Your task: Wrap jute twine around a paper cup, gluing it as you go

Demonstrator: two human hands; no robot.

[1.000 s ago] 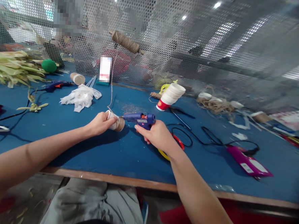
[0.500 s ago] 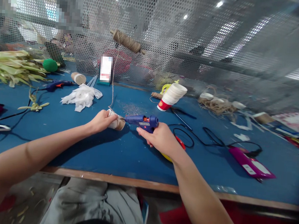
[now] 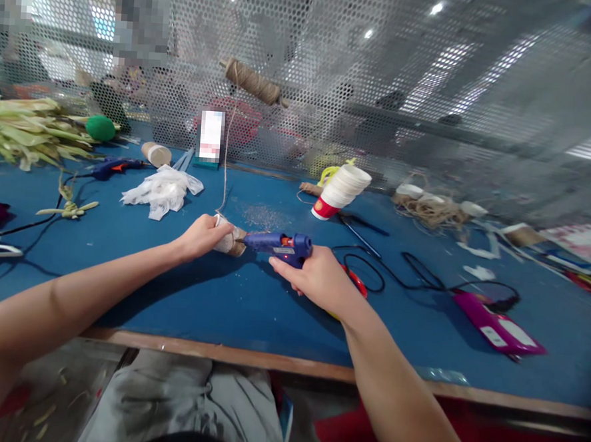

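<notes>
My left hand (image 3: pixel 200 236) is closed around a small paper cup (image 3: pixel 225 241), tipped on its side and partly wrapped in brown twine. From the cup a strand of twine (image 3: pixel 226 157) runs up to a twine spool (image 3: pixel 251 81) on the mesh panel. In my right hand (image 3: pixel 319 279) is a blue hot glue gun (image 3: pixel 281 245) with a small red light. Its nozzle points left and meets the twine-wrapped end of the cup, or sits just over it. My left fingers behind the cup are hidden.
A leaning stack of paper cups (image 3: pixel 341 190) stands behind my right hand, near dark scissors (image 3: pixel 362 232). White lace (image 3: pixel 160 191) lies left. A purple power strip (image 3: pixel 499 327) with a black cord lies right. Perforated metal mesh (image 3: pixel 301 134) closes off the back. Corn husks (image 3: pixel 25 128) fill the far left.
The glue gun's nozzle has tilted and dropped slightly toward the wrapped end of the cup. Both hands keep their holds, and the cup has turned a little.
</notes>
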